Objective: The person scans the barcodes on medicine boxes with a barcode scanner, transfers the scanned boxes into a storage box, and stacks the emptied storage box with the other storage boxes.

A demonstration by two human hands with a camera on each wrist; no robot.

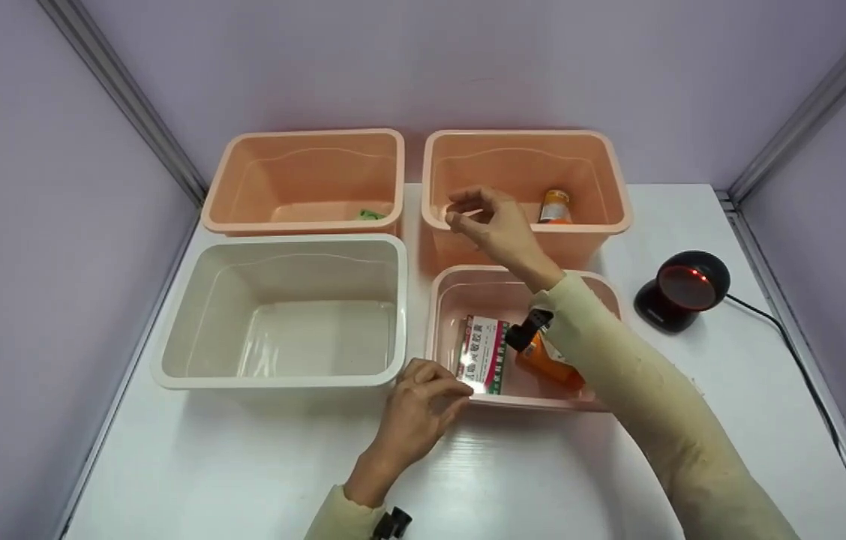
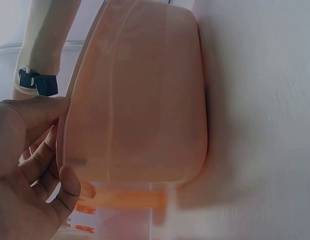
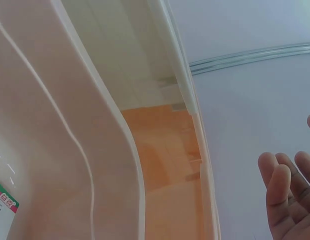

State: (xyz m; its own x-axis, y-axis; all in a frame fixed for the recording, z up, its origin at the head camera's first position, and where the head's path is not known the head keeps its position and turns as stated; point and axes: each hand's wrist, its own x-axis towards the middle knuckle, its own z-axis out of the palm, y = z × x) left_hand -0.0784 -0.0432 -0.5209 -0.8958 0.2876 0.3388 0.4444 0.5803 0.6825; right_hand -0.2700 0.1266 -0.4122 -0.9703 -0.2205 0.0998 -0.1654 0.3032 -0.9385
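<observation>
My left hand [image 1: 415,409] is at the near left corner of the pink bin [image 1: 535,403], its fingers and thumb at the rim; the left wrist view shows them holding the rim's edge. Inside that bin lie a white, red and green medicine box [image 1: 481,352] and an orange bottle [image 1: 547,364], partly hidden by my right sleeve. My right hand [image 1: 496,229] is raised above the front rim of the far right orange bin [image 1: 520,136], fingers loosely bent and nothing between them. An orange and silver can [image 1: 555,206] stands in that bin.
A cream bin [image 1: 280,381] stands left of the pink one. Behind it, another orange bin [image 1: 303,137] contains a small green item [image 1: 370,214]. A black scanner [image 1: 684,289] with a red light and a cable sits at the right. Walls enclose the white table [image 1: 258,465].
</observation>
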